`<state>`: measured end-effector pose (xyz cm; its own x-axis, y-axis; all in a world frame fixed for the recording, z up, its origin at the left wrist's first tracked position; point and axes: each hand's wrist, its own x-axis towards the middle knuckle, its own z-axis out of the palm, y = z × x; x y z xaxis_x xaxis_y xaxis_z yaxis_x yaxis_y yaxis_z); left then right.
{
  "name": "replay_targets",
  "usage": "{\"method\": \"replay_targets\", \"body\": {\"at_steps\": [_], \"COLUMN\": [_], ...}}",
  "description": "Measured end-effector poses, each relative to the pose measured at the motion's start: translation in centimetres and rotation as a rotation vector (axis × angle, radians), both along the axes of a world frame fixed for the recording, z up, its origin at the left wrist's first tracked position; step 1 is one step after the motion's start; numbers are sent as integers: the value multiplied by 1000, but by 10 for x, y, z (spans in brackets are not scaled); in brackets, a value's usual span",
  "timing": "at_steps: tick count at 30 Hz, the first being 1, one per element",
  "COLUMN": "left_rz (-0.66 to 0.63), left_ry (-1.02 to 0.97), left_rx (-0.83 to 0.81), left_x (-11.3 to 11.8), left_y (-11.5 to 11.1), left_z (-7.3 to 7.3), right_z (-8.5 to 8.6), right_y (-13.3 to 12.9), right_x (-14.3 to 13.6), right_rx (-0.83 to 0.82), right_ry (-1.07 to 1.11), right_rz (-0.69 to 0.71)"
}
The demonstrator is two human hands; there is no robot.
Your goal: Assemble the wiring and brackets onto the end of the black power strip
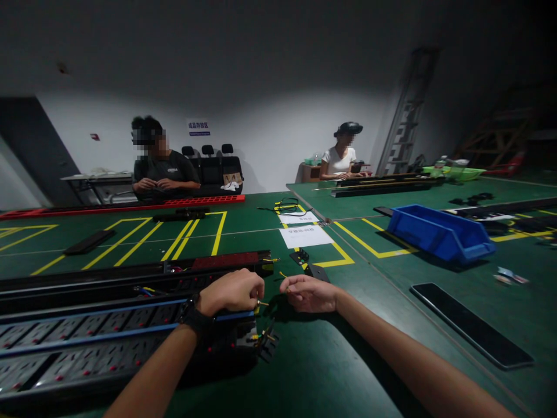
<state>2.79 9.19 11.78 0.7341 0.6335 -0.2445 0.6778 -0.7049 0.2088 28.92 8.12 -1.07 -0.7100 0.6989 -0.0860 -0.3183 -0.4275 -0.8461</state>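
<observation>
The green desk (304, 363) is spreading beneath everything, and the blue-edged socket strip (122, 320) is lying across its left side, its long axis running left to right and its end sitting under my left hand (232, 290). That hand is the nearer one, resting over the strip's end with the fingers curling narrowly downward; whether they are pinching anything, I can't tell. My right hand (311, 293) is hanging just beyond that end, apart from the strip, its fingers bunching close together and pointing left toward it; whatever they may be holding is too small and dim to make out. A black end piece (268, 343) is standing tilted just below the gap between my hands. Smallest of all, a brass-coloured tip (263, 303) is poking out beside my left fingertips, lying left of my right fingers and slightly nearer me.
</observation>
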Motion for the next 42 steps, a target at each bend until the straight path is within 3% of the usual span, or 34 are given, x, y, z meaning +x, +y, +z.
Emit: {"method": "replay_targets", "body": {"at_steps": [7, 15, 22, 24, 27, 30, 32, 35, 38, 42], "left_rz": [-31, -17, -76, -79, -71, -23, 15, 52, 81, 63], "left_ry": [-26, 11, -24, -33, -47, -20, 23, 73, 100, 127], "left_rx": [-25, 61, 51, 54, 63, 76, 94, 110, 110, 130], "left_x": [2, 2, 0, -2, -2, 0, 2, 4, 5, 5], "left_y": [7, 2, 8, 10, 10, 7, 5, 1, -1, 0], "left_z": [-9, -5, -10, -13, -14, -11, -9, -7, -6, -7], "right_z": [3, 4, 8, 4, -4, -8, -5, 4, 12, 15], "right_y": [-4, -20, -25, -17, -6, -2, -4, -8, -11, -12], "right_x": [-2, -8, -10, 3, 34, 60, 66, 63, 59, 63], "right_rx": [48, 80, 369, 519, 728, 759, 724, 678, 716, 843], "right_ry": [-73, -84, -402, -565, -797, -1098, -1421, -1754, -1785, -1626], "right_rz": [-11, -183, -318, -477, -869, -1028, -990, -796, -644, -559]}}
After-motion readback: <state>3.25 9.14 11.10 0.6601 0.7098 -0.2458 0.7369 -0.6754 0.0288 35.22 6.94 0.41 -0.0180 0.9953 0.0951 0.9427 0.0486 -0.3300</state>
